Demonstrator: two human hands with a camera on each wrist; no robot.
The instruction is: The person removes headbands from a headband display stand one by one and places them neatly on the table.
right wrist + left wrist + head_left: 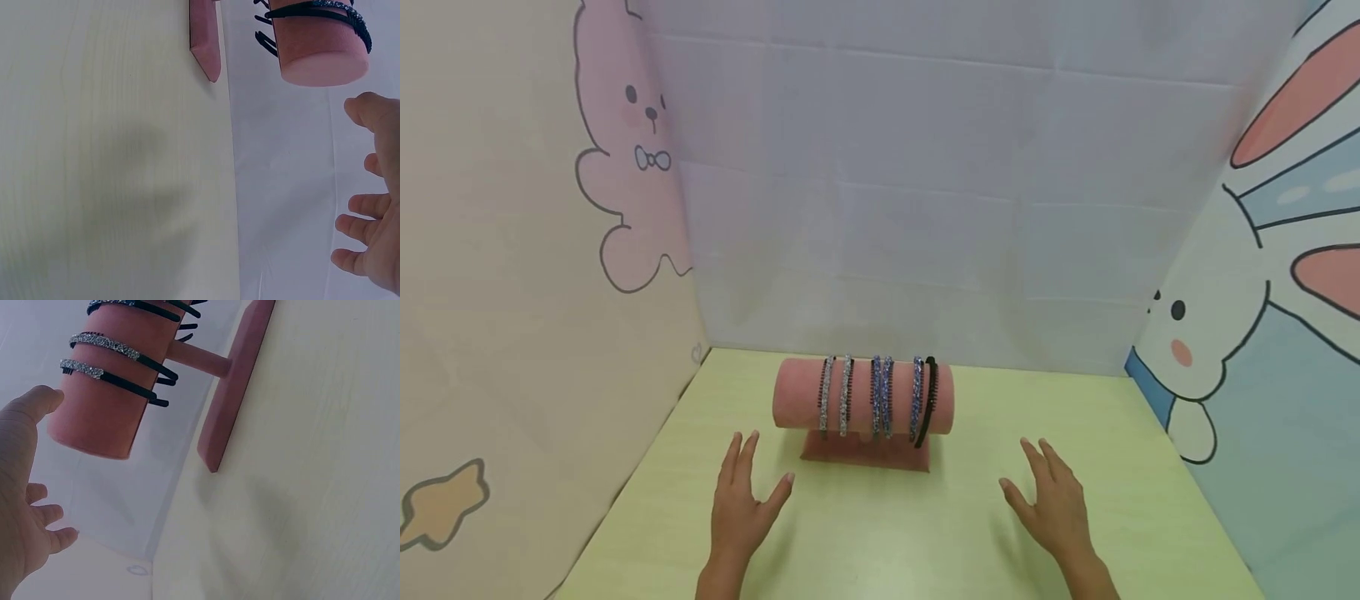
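Pink stand (pixel 862 400) near the far edge of the table (pixel 887 542); six headbands (pixel 887 398), five glittery and one black, fit over its cylinder. Left hand (pixel 741 508) and right hand (pixel 1054 510), fingers extended and thumbs spread, hover apart from the stand.

we find the pink roll (pixel 797 393) and its base (pixel 865 452) matt, velvet-like in look. we record rough, glittering facing on the headbands (pixel 846 396), smooth plastic-looking black ends (pixel 128 386), a faintly glossy, wood-grained tabletop (pixel 880 533) and a creased, matt, cloth-like backdrop (pixel 925 167).
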